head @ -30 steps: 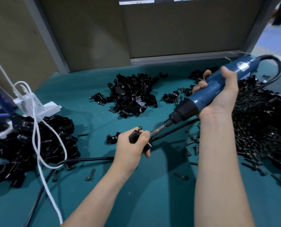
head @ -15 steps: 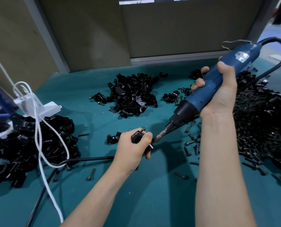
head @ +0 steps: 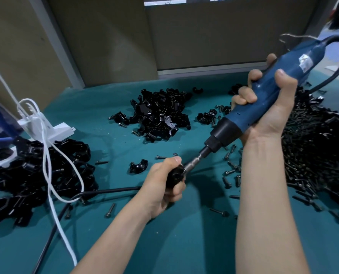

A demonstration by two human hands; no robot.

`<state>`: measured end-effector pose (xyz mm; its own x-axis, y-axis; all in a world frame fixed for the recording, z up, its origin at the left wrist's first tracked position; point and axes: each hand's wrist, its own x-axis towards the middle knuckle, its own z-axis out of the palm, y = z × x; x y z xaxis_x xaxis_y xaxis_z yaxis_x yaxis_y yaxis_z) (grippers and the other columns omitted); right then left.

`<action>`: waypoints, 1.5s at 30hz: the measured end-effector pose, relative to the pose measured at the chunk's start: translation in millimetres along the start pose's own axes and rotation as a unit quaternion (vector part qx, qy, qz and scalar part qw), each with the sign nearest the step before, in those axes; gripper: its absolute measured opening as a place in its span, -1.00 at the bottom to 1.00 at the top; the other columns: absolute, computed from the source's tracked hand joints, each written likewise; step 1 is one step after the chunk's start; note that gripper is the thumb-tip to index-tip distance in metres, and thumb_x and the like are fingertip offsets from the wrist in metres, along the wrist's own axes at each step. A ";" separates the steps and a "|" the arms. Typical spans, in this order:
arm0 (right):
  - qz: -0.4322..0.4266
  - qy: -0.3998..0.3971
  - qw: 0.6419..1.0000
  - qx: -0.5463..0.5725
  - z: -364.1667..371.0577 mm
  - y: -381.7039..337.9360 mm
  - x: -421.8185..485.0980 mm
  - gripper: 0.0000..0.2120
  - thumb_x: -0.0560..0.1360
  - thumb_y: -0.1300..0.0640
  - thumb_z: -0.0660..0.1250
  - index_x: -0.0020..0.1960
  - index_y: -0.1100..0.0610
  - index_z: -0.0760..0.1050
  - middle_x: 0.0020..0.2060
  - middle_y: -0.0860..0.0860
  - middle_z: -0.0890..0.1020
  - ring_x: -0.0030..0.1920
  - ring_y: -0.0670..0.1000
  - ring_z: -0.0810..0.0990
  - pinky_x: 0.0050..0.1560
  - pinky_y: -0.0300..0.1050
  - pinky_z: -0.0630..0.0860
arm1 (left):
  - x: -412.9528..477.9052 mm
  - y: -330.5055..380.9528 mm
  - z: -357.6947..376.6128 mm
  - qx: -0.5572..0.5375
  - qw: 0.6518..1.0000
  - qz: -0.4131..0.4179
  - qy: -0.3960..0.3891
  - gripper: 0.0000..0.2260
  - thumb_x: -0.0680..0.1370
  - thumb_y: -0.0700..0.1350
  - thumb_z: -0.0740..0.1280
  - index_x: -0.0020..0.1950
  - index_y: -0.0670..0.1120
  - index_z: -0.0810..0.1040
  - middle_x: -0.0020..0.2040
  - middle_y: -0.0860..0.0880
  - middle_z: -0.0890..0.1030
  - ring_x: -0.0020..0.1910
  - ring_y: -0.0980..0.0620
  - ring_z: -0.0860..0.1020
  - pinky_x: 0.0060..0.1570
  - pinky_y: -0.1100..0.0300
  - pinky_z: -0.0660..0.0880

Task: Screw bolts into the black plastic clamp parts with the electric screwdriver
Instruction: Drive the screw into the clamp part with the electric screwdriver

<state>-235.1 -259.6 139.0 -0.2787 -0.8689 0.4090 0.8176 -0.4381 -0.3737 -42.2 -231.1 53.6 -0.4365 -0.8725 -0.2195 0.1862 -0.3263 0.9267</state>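
Note:
My left hand (head: pixel 164 184) grips a black plastic clamp part (head: pixel 176 175) just above the teal table. My right hand (head: pixel 271 109) is wrapped round the blue electric screwdriver (head: pixel 271 95), which slants steeply down to the left. Its metal bit (head: pixel 194 162) meets the top of the held clamp part; the bolt there is hidden by the bit and my thumb. A single clamp part (head: pixel 138 166) lies on the table just left of my left hand.
A pile of black clamp parts (head: pixel 160 113) sits at the middle back, another pile (head: pixel 36 175) at the left. A large heap of black bolts (head: pixel 315 151) fills the right. Loose bolts (head: pixel 231 175) are scattered around. A white cable (head: pixel 52 186), black cord (head: pixel 105 191) and white power strip (head: pixel 54 127) lie left.
The screwdriver has tilted up more steeply, and its bit has come down onto the clamp part in my left hand. My left hand has turned the part towards the bit.

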 end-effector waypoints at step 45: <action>-0.050 0.062 0.996 -0.029 -15.6 -2.0 -2.1 -0.81 0.52 0.08 0.12 0.10 0.06 0.39 -0.23 -0.02 0.50 -0.50 -0.11 0.42 -0.45 -0.26 0.42 | -5.8 -13.4 6.8 0.261 0.950 0.164 0.039 -0.71 0.30 0.14 0.36 -0.37 -0.06 0.42 -0.52 0.03 0.49 -0.53 0.04 0.41 -0.53 0.25 0.31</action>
<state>-244.0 -260.5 125.8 -0.4205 -0.8405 0.3416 0.7528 -0.5334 -0.3857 -48.2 -219.2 44.5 -0.3597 -0.9271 0.1052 -0.1701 0.1760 0.9696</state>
